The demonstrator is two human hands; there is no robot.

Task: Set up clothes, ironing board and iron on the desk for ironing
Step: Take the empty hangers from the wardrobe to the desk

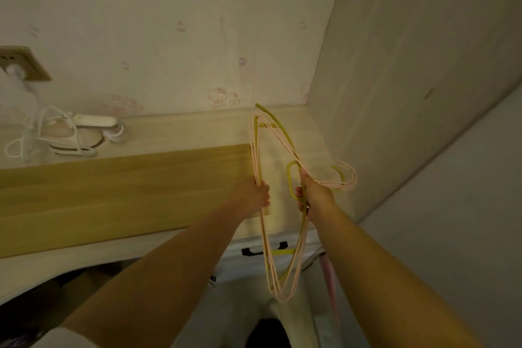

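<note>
Both hands grip hangers (282, 155): left hand (255, 195) on bar, right hand (313, 192) near hooks. Light, stiff, tangle-prone; you'd best hold necks.

1. Wallpaper (175, 37), pale, with faint pink cartoon prints, covers the back wall.
2. A wall socket (24, 63) sits at the far left, with a white plug (14, 70) in it.
3. A white cord (34, 133) trails down from the plug and lies in loose loops.
4. A plain side wall (409, 65) meets the wallpaper at the right corner.
5. A black handle (264, 248) shows on a white front below.
6. A pink strip (330, 282) hangs at lower right.
</note>
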